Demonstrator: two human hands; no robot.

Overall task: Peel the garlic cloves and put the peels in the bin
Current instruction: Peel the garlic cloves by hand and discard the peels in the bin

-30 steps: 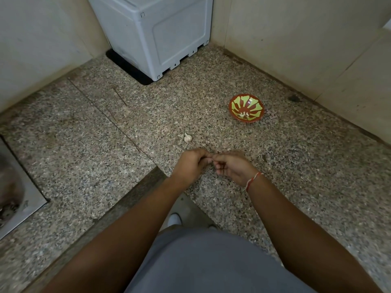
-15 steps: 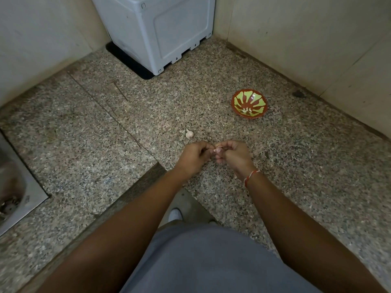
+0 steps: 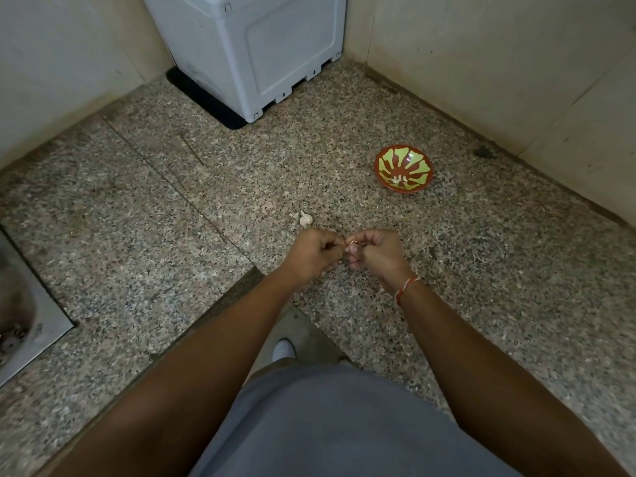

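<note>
Surface: speckled granite counter [image 3: 481,270], seam line running diagonally across left half | Far corner: grey-white box appliance [image 3: 254,49] on dark mat [image 3: 206,101] | Right, far: red-and-green patterned bowl [image 3: 403,173], small pale pieces inside | Centre: garlic bulb [image 3: 305,218] lying alone | Left edge: inset steel sink [image 3: 31,315]
</note>
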